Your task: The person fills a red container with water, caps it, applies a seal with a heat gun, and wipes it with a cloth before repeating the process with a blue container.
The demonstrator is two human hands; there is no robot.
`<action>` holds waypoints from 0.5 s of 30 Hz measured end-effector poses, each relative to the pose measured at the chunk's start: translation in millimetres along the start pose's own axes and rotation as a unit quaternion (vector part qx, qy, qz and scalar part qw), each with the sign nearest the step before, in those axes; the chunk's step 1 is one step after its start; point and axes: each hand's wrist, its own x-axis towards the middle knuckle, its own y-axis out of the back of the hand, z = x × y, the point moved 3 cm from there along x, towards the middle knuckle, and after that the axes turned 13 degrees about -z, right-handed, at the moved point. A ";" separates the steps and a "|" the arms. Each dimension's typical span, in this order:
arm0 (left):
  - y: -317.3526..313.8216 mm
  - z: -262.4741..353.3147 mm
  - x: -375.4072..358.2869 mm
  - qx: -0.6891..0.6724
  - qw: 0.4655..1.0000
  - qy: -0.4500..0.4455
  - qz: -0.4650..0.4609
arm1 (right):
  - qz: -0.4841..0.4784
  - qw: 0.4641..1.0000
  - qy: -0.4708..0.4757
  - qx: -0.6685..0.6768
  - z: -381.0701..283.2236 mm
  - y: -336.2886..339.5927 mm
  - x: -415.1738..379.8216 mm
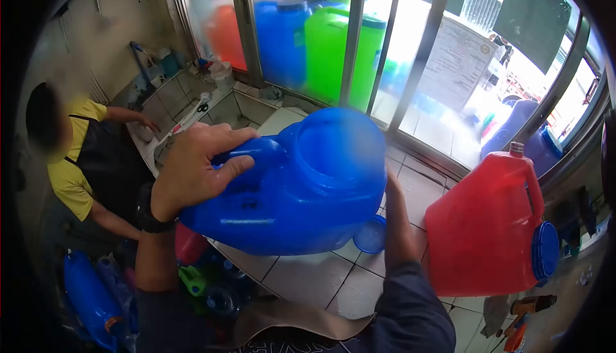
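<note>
A large blue jug (282,218) is tilted over the white tiled counter, its wide uncapped mouth toward the windows. My left hand (202,160) grips the jug's handle area at its left, fingers and thumb curled round it. My right hand (393,189) rests against the jug's right side; its fingers are mostly hidden behind the jug. Below the jug, a round blue lid (370,235) lies on the tiles. To the right stands a red jug (478,224) with a blue cap (545,250) on its side.
At the left is a co-worker (80,154) in yellow with a dark apron, beside a tiled basin (240,109). Blue and green containers (327,51) stand behind the glass. Tools (513,327) lie at lower right, and several bottles (221,298) sit below the counter.
</note>
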 end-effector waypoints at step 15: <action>-13.4 -0.5 5.7 -0.015 0.999 0.030 0.017 | 0.153 0.935 0.208 -0.243 -52.8 -50.5 -26.5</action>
